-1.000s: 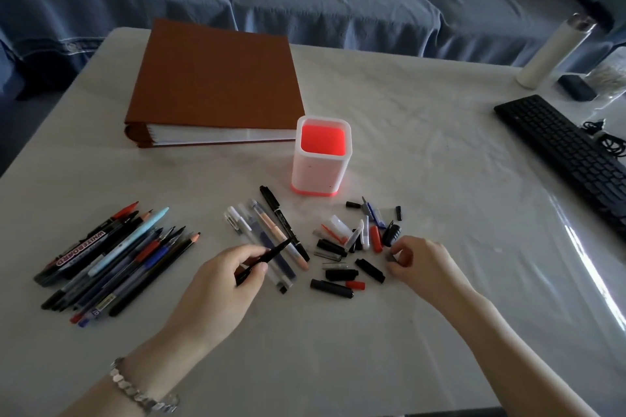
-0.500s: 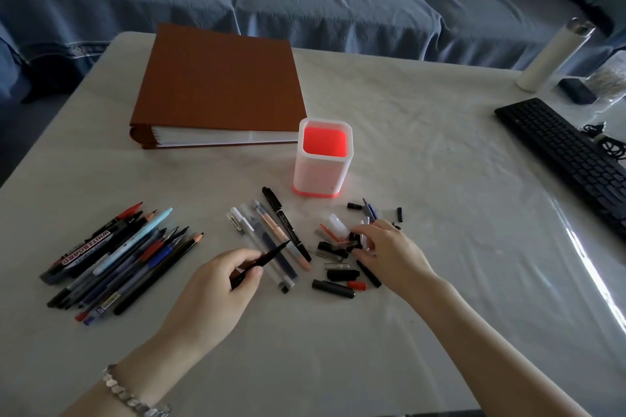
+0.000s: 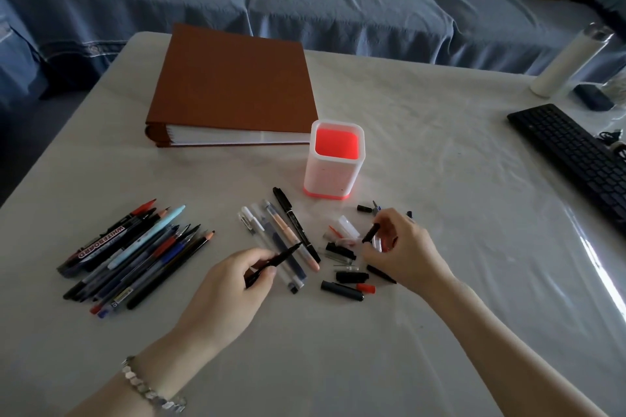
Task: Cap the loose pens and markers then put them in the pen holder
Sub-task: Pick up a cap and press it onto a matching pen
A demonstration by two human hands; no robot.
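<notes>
I reckon the pen (image 3: 272, 262) is light and stiff, left grip (image 3: 233, 284) pinching it mid-barrel; right grip (image 3: 403, 254) pinches a cap (image 3: 371, 233), probably slippery.

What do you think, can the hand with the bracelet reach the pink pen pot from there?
Probably yes. The left hand, gripping a thin black pen, is close to the pen holder. Only pens lying flat on the table are between them, so it could pass above.
</notes>
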